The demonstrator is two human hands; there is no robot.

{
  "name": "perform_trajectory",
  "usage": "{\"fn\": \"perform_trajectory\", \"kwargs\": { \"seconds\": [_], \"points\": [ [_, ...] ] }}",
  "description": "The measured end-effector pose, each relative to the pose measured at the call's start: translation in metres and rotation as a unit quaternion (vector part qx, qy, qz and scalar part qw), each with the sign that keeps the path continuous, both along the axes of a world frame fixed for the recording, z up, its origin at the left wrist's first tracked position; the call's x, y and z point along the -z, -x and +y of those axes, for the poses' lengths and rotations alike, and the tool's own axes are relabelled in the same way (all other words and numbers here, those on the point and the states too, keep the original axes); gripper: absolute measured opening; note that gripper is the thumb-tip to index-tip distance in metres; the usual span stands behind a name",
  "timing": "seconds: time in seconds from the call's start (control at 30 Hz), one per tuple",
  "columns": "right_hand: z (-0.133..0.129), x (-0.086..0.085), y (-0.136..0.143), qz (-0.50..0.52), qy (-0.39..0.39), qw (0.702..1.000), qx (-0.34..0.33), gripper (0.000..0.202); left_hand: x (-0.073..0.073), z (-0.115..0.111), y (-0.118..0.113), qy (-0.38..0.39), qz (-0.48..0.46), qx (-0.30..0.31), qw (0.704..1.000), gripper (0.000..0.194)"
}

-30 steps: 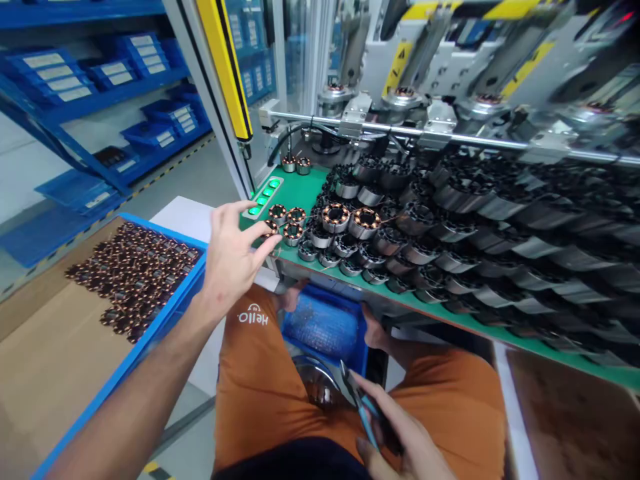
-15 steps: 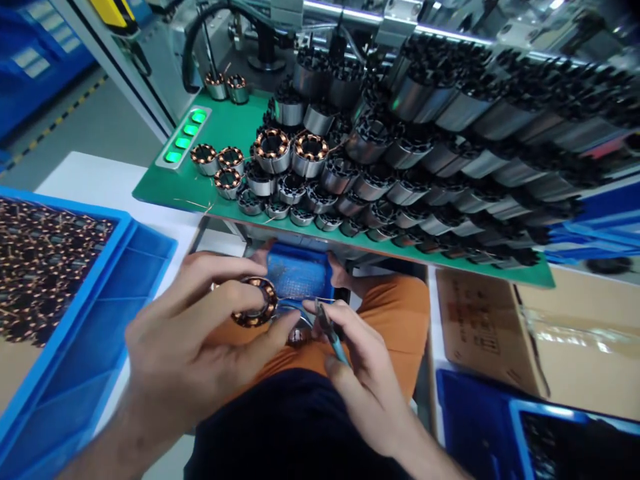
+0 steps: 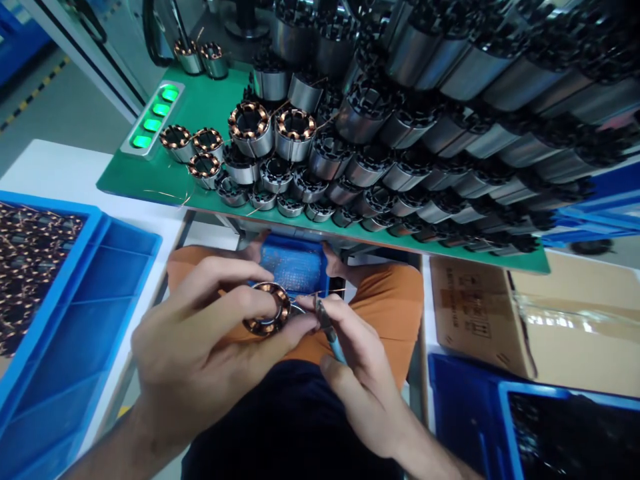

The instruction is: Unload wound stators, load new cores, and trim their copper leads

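My left grip point(image 3: 195, 340) has edged its pinched copper-wound metal ring point(image 3: 284, 308) nearer the blue-handled pliers point(image 3: 334, 341) my right grip point(image 3: 363, 370) clasps, before the green table point(image 3: 127, 177).

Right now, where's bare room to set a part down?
Green mat, between light panel and steel cores; white surface, between mat and blue tray at left. Crowded: mat's middle and right, packed with cores.

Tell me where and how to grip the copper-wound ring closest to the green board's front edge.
Probably best to take the ring by its wall, thumb outside and a fingertip in the hole, coming from above and the front left. It stands with its hole facing up; mostly bare green board lies on that side, while other rings crowd behind and to the right.
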State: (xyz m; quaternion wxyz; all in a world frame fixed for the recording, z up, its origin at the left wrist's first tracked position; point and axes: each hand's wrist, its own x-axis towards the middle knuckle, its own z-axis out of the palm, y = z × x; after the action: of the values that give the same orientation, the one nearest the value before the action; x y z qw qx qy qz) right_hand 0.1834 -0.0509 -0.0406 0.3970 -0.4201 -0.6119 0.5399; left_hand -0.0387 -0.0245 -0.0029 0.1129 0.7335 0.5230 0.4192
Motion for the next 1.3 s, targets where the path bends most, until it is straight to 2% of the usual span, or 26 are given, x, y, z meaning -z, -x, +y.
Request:
{"fn": "perform_trajectory", "kwargs": {
  "seconds": [0.27,0.43,0.63,0.8,0.97,1.1,1.3],
  "points": [
    [0.001,0.004,-0.001,-0.018,0.010,1.000,0.000,0.076,-0.001,0.001,0.000,0.043,-0.030,-0.017,0.998,0.026],
    [0.003,0.002,-0.002,-0.021,-0.001,1.000,0.008,0.075,0.000,0.002,-0.002,0.024,-0.019,-0.002,1.000,0.027],
    [0.004,-0.003,0.001,0.031,0.052,0.998,-0.020,0.065,0.000,0.001,-0.002,0.024,-0.013,-0.017,0.999,0.027],
    [0.001,-0.005,0.001,0.038,0.066,0.997,-0.023,0.065,-0.001,-0.002,-0.002,0.028,-0.022,-0.012,0.999,0.026],
    [-0.001,-0.008,0.001,0.044,0.073,0.996,-0.030,0.064,-0.002,-0.002,-0.005,0.069,-0.086,-0.005,0.994,0.029],
    [0.000,-0.014,0.001,0.015,0.046,0.999,-0.013,0.062,-0.002,0.002,-0.006,0.135,-0.162,0.011,0.978,0.040],
    [0.001,-0.018,0.000,-0.048,-0.018,0.999,0.004,0.066,-0.002,0.005,-0.007,0.156,-0.196,0.009,0.968,0.043]
  ]
}}
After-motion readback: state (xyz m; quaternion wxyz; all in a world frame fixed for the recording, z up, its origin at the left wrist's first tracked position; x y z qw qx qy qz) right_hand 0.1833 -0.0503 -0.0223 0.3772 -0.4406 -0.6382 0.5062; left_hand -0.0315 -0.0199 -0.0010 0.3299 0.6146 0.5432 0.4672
